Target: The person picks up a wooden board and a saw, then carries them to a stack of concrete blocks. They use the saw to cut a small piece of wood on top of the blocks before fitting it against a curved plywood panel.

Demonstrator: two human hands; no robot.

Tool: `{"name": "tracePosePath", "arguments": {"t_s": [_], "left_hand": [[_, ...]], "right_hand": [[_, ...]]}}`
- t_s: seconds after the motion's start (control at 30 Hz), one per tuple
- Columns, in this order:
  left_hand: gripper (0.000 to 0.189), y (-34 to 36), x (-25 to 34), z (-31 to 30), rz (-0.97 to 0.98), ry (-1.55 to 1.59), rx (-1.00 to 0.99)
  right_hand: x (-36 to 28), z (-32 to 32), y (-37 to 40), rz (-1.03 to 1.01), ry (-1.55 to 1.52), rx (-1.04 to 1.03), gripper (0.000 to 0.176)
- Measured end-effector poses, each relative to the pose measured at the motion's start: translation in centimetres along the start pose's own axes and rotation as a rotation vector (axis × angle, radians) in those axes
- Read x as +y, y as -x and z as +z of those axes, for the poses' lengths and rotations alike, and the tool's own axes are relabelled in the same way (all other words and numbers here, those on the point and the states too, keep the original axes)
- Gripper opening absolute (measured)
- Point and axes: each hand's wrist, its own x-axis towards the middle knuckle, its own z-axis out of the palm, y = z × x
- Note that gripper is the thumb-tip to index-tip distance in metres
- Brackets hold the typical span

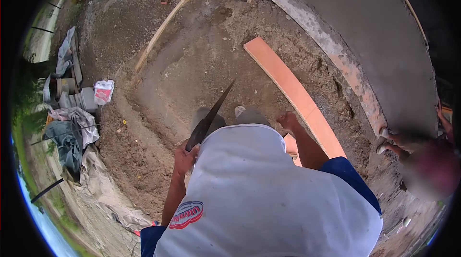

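Note:
My left hand (184, 157) is closed around the handle end of a long dark tapered blade (211, 118), which looks like a handsaw and points up and away over the dirt. On the other side of my body, my right hand (288, 122) hangs beside a long orange-brown board (293, 89); its fingers are bent, and whether they hold anything is unclear. The board lies on the ground, running from the middle of the view down past my right arm. Part of another orange-brown piece (292, 146) shows under my right forearm, mostly hidden by my shirt.
A form board (326, 41) edges wet grey concrete (379, 31) at the right. Another person (430, 166) crouches beside it. A thin wood strip (177, 12) lies upper left. Buckets (67, 86), a white bag (103, 92) and tarps (67, 146) sit at the left.

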Motion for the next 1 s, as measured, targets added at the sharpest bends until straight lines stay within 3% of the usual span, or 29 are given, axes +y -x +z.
{"name": "tracePosePath", "arguments": {"t_s": [0.07, 0.17, 0.27, 0.33, 0.4, 0.43, 0.5, 0.57, 0.63, 0.73, 0.77, 0.87, 0.9, 1.0], "left_hand": [[0.021, -4.6, 3.9, -1.6, 0.019, -0.041, -0.040], [0.020, -12.7, 9.3, -4.1, -0.024, -0.121, -0.126], [0.020, -22.6, 12.2, -7.1, 0.000, -0.227, -0.211], [0.020, -29.1, 13.8, -9.2, 0.038, -0.264, -0.303], [0.019, -35.0, 16.3, -11.0, 0.049, -0.341, -0.368], [0.019, -37.2, 17.3, -12.0, 0.045, -0.377, -0.397], [0.018, -41.6, 18.9, -13.0, 0.028, -0.399, -0.412], [0.019, -45.5, 20.6, -13.6, 0.035, -0.496, -0.449], [0.020, -48.0, 23.4, -12.5, 0.032, -0.484, -0.471], [0.022, -51.9, 25.6, -10.6, 0.020, -0.530, -0.495], [0.022, -53.3, 26.0, -9.9, 0.016, -0.558, -0.499], [0.023, -56.6, 26.1, -7.0, -0.074, -0.459, -0.478], [0.023, -57.8, 26.2, -5.7, -0.104, -0.416, -0.445], [0.024, -61.2, 25.0, -2.2, -0.187, -0.320, -0.375]], "right_hand": [[-4.4, -4.6, -2.1, -0.015, -0.078, 0.033, 0.030], [-6.3, -5.8, -5.0, 0.053, -0.217, 0.127, 0.030], [-6.3, -4.1, -6.9, 0.238, -0.195, 0.162, 0.030], [-4.1, 0.7, -6.8, 0.301, -0.248, 0.231, 0.023], [-4.7, 5.9, -5.5, 0.436, -0.096, 0.166, 0.023], [-5.6, 8.3, -4.4, 0.391, -0.115, -0.036, 0.022], [-6.3, 13.5, -3.9, 0.276, -0.319, -0.251, 0.021], [-10.2, 14.6, -3.1, 0.414, -0.650, -0.288, 0.022], [-18.2, 9.9, -4.6, 0.798, -0.917, -0.303, 0.024], [-19.1, 8.9, -7.8, 0.721, -0.900, -0.214, 0.023], [-21.3, 5.0, -9.5, 0.833, -0.904, -0.271, 0.025], [-15.6, 5.9, -15.6, -0.148, 0.170, -0.181, 0.031], [-15.5, 5.2, -18.2, 0.450, -0.425, -0.223, 0.032], [-14.7, 1.4, -25.8, 0.447, -0.460, -0.096, 0.019]]}}
